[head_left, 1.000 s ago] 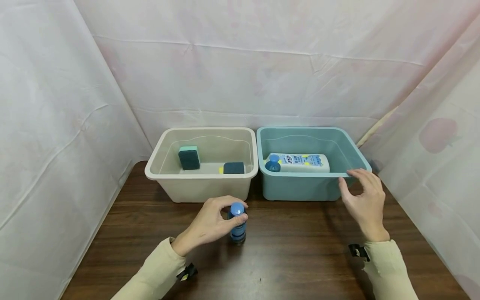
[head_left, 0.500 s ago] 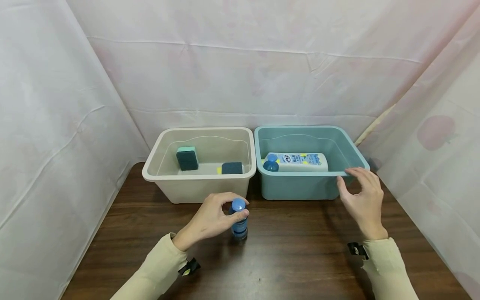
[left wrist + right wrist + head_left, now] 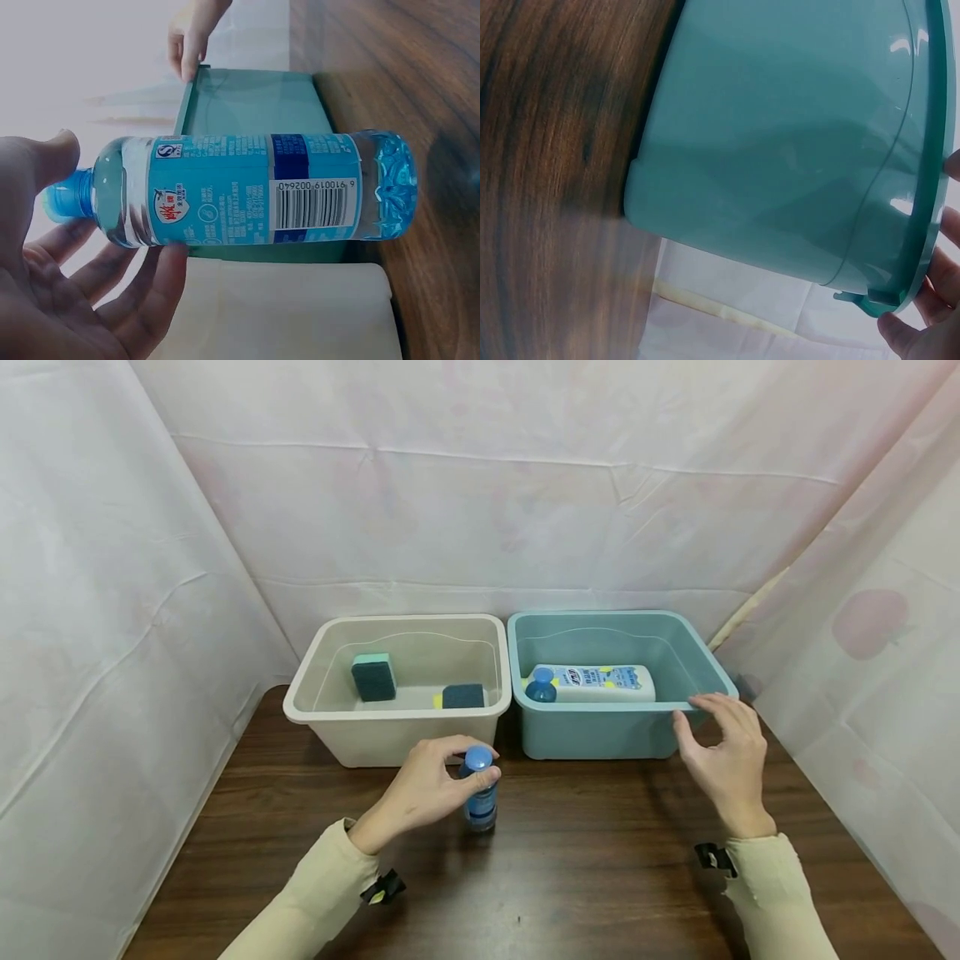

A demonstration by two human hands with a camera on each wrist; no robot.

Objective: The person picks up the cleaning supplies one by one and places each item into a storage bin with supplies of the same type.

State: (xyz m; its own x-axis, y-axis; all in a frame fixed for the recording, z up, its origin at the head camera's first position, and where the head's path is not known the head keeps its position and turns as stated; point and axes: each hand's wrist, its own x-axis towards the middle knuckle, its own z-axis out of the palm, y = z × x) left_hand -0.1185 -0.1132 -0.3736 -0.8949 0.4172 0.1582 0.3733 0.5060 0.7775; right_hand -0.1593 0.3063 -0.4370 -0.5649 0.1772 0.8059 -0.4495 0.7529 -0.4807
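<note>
My left hand (image 3: 427, 785) holds a small clear detergent bottle (image 3: 482, 806) upright by its neck, just under the blue cap (image 3: 478, 758). In the left wrist view, thumb and fingers sit around the bottle's neck, and its blue label (image 3: 240, 191) with a barcode faces the camera. The base is close over the wooden table, in front of the two bins. My right hand (image 3: 731, 760) rests at the front right corner of the teal bin (image 3: 600, 735), fingers on its rim (image 3: 934, 187) and thumb in front.
A beige bin (image 3: 412, 735) stands left of the teal one, with a dark green sponge (image 3: 373, 678) and a second sponge (image 3: 462, 696) inside. The teal bin holds a white bottle (image 3: 633, 683) lying down and another blue-capped bottle (image 3: 542, 689). White curtains (image 3: 487, 527) surround the wooden table (image 3: 585, 877).
My left hand has moved slightly up and forward with the detergent bottle. The right hand stays at the teal bin's rim, and the view shifts a little.
</note>
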